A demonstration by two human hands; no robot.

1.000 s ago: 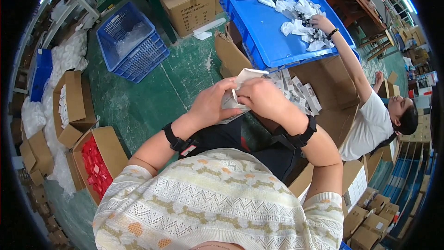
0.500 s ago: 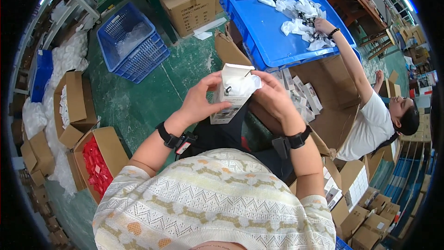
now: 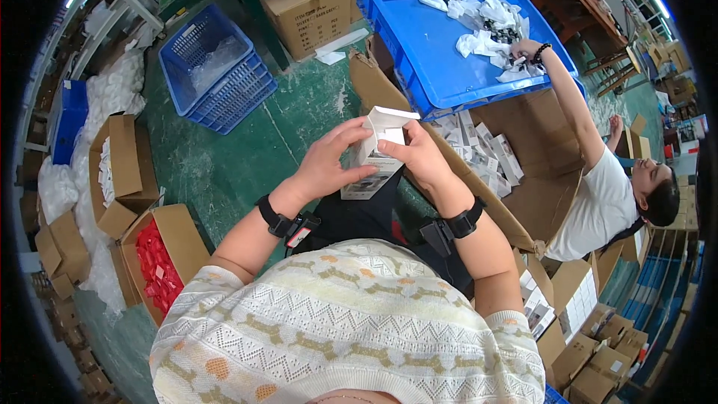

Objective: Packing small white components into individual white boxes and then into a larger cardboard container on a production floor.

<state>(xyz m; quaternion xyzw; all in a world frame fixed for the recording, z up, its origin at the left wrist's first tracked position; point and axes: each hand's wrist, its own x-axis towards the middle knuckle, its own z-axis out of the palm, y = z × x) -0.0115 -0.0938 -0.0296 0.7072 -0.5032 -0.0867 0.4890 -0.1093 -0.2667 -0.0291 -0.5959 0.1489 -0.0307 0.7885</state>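
Note:
A small white cardboard box (image 3: 364, 188) with grey printing stands upright over my lap, its top flap (image 3: 393, 114) raised. My left hand (image 3: 327, 162) is closed round the left side, with the thumb across the front. At the opening, my right hand (image 3: 423, 158) grips the right edge, its thumb pressing at the mouth. A little white wrapping (image 3: 390, 135) shows inside the mouth; what it covers is hidden.
Right of me a big carton (image 3: 550, 150) holds several small white boxes (image 3: 486, 153). A blue tray (image 3: 419, 52) of wrapped items lies over it, where a co-worker's hand (image 3: 527, 51) reaches. A blue crate (image 3: 217, 75) and a carton of red packets (image 3: 158, 265) are at left.
The white wrapping that bulged from the box has gone down into it. My right hand has moved left, bringing its thumb to the opening. The co-worker's hand has shifted slightly in the tray.

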